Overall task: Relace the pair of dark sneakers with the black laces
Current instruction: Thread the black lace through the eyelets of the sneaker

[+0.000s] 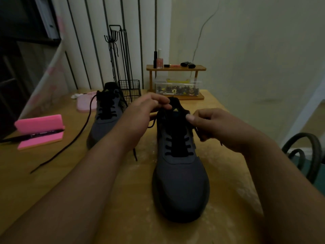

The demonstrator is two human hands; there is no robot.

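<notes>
Far to my left the pink stand (39, 128) with a pen across it lies well clear of the work. Next comes the trailing lace (70, 140), running loose over the table (52, 182) from the far sneaker (107, 115), which is laced only partway up, so that shoe is unfinished.

My left hand (146, 111) has its fingers curled and pinching at the top of the tongue (175, 107) of the near sneaker (179, 173). Whether a strand is in that pinch too, I cannot tell. This shoe stands toe towards me, its black lace (168, 139) already crossing the lower eyelets in neat bars, with one free end hanging off below my left wrist.

My right hand (212, 127) pinches the lace between thumb and forefinger just beside the top right eyelet.

I judge this to be the last upper threading. To do it well I should hold the tongue straight and pulled up, feed the tip squarely through the eyelet without twisting, then draw both ends evenly so the bars stay flat.
</notes>
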